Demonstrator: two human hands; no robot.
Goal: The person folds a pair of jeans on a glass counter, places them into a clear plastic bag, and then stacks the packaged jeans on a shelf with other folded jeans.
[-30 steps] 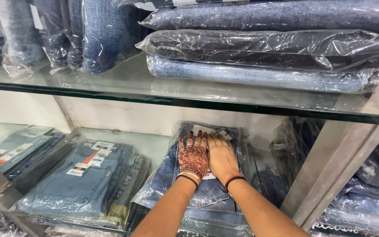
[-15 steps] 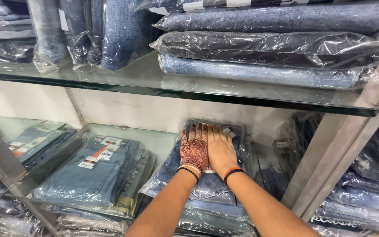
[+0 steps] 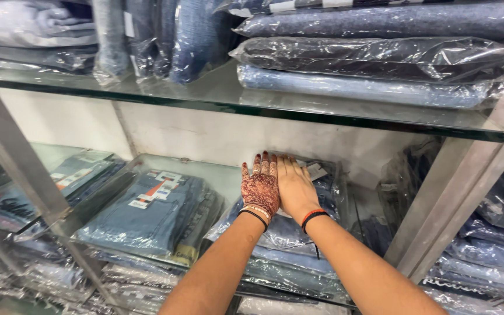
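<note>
My left hand (image 3: 260, 185), patterned with dark henna and wearing a bangle and a black band, lies flat on a plastic-wrapped stack of folded blue jeans (image 3: 290, 256) on the lower glass shelf. My right hand (image 3: 294, 186), with a red-and-black wrist band, presses flat right beside it, the two hands touching side by side. Both palms face down with fingers straight and nothing gripped. A white tag peeks out just past my right fingertips.
Another wrapped jeans stack (image 3: 147, 213) with paper labels lies to the left. The upper glass shelf (image 3: 252, 93) carries more wrapped denim bundles (image 3: 380, 52). Metal uprights stand at left (image 3: 24, 169) and right (image 3: 462, 198). More packed jeans sit at far right (image 3: 491, 251).
The view has shifted to the right and slightly closer. Both hands stay flat on the same jeans stack, pushed a little further toward the back wall.
</note>
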